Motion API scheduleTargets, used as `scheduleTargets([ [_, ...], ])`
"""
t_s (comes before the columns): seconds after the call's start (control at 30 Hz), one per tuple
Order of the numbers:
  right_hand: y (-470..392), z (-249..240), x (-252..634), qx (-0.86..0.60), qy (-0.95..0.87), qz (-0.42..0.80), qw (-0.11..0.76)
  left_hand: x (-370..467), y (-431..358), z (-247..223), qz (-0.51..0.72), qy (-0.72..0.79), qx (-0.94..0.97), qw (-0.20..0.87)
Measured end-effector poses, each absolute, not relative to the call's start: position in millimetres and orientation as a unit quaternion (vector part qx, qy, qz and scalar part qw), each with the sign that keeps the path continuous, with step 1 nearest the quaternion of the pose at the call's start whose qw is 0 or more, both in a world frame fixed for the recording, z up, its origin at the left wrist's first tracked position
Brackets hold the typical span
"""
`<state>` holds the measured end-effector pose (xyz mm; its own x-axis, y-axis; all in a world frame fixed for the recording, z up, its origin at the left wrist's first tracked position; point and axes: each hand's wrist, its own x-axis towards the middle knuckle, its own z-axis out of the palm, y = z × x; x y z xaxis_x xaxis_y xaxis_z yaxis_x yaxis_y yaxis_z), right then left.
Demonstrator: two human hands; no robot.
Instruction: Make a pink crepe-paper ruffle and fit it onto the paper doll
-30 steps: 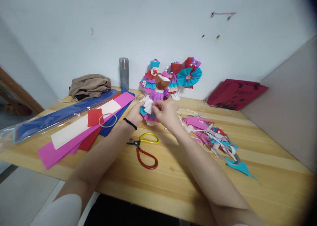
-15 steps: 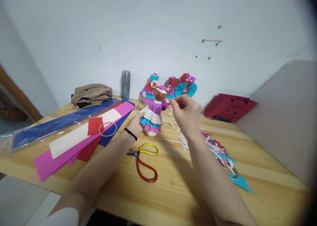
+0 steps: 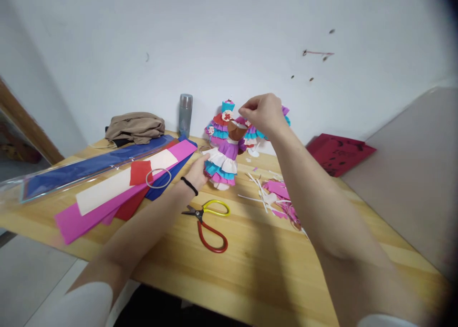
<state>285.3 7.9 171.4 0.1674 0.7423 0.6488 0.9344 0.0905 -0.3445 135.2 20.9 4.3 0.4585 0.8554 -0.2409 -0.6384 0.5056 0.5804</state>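
A small dress form wears a crepe-paper dress (image 3: 226, 162) with a brown top, a purple band and ruffles in white, blue and pink. My left hand (image 3: 199, 171) is closed around the left side of its skirt, the fingertips hidden behind it. Just above the brown top, my right hand (image 3: 263, 112) is raised in a pinch, thumb and finger together. What it pinches, if anything, is too small to make out. Scissors (image 3: 203, 222) with one yellow and one red handle lie in front of the dress, blades parted.
Behind stand other paper dresses (image 3: 228, 108) and a grey flask (image 3: 185, 115). Crepe-paper strips (image 3: 103, 193) and a ring (image 3: 158, 186) lie left, near a brown cloth (image 3: 136, 126). Paper scraps (image 3: 277, 191) and a dark red folder (image 3: 339, 152) are to the right.
My right hand has risen and moved above the dress's top, now partly covering the dresses behind. My left hand keeps its hold on the skirt. The view has shifted slightly.
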Motion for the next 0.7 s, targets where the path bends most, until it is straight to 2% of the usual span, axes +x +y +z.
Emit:
scheduleTargets([
  [0.13, -1.1, 174.3, 281.2, -0.670, -0.638, -0.131, 0.357, 123.0, 12.7, 14.0, 0.562, 0.350, 0.311, 0.682],
  [0.23, -5.9, 174.2, 279.7, -0.657, -0.649, -0.123, 0.362, 114.1, 15.9, 29.2, 0.596, 0.343, 0.415, 0.596],
  [0.3, -7.1, 173.5, 279.0, -0.652, -0.653, -0.119, 0.366, 110.3, 23.5, 40.0, 0.565, 0.305, 0.521, 0.563],
  [0.37, -7.2, 173.0, 278.4, -0.650, -0.656, -0.116, 0.367, 108.4, 33.9, 47.6, 0.495, 0.237, 0.748, 0.373],
  [0.47, -6.3, 172.9, 278.5, -0.657, -0.653, -0.113, 0.359, 107.9, 48.7, 51.5, 0.388, 0.176, 0.881, 0.203],
  [0.7, -2.1, 173.8, 278.8, -0.645, -0.662, -0.135, 0.358, 106.1, 64.2, 58.7, 0.297, 0.100, 0.942, 0.119],
])
